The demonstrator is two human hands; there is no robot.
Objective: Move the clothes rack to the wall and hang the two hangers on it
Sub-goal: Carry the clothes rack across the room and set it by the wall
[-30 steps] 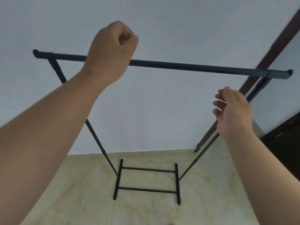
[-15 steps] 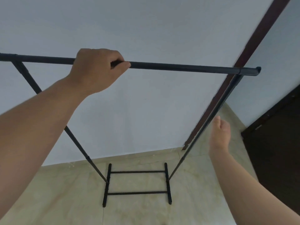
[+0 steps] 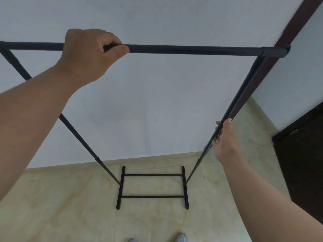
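Observation:
A black metal clothes rack [image 3: 192, 49] stands in front of me, close to the pale wall [image 3: 157, 102]. Its top bar runs across the view and its base [image 3: 152, 186] rests on the tiled floor. My left hand [image 3: 90, 55] is closed around the top bar, left of its middle. My right hand [image 3: 224, 140] is on the rack's right upright pole, about halfway down, fingers wrapped behind it. No hangers are in view.
A dark brown door frame [image 3: 288, 37] runs up behind the rack's right pole. A dark door or cabinet [image 3: 302, 163] stands at the right. Beige floor tiles [image 3: 70, 206] stretch to the wall. My shoe tips [image 3: 180, 237] show at the bottom edge.
My left hand came down and closed on the top bar. My right hand dropped from below the bar's right end to the right upright and took hold of it.

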